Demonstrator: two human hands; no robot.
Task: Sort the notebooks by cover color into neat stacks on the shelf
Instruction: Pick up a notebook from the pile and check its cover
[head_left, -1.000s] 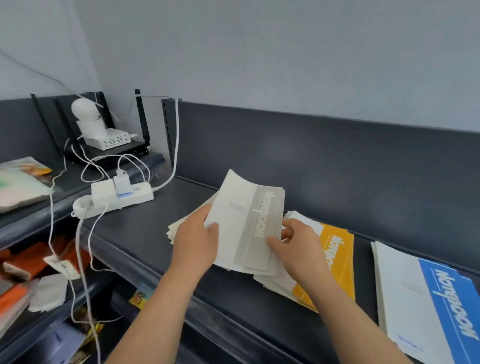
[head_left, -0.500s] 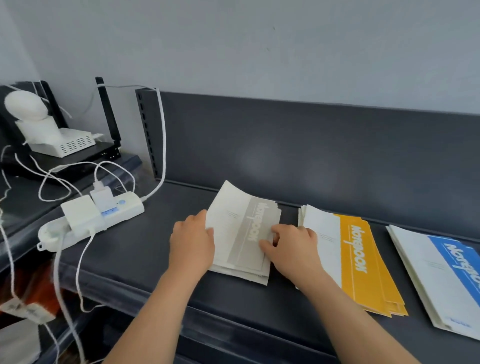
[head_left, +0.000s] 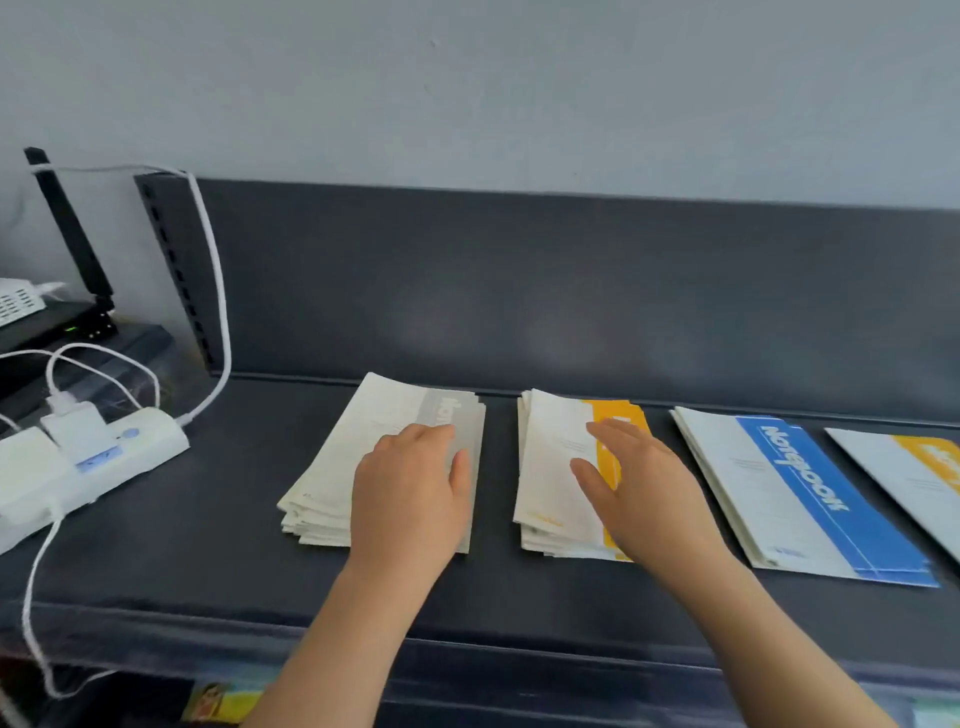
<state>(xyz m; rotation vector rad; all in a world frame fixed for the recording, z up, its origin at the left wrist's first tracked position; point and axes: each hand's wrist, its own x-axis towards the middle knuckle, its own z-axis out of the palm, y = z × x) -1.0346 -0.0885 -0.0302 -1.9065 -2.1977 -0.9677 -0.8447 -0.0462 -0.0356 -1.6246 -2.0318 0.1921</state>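
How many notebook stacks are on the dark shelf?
4. A grey stack under the left hand, a yellow stack under the right hand, a blue stack to its right, a second yellow one cut by the right edge. More may lie beyond.

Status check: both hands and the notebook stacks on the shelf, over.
Left hand flat on grey stack. Right hand open over yellow stack. Blue stack alongside; second yellow notebook far right, apart. Nothing blocking.

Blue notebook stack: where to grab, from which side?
The blue notebook stack lies flat on the shelf, its far edge close to the back panel and another notebook close on its right, so probably pinch its near short edge, coming from the front.
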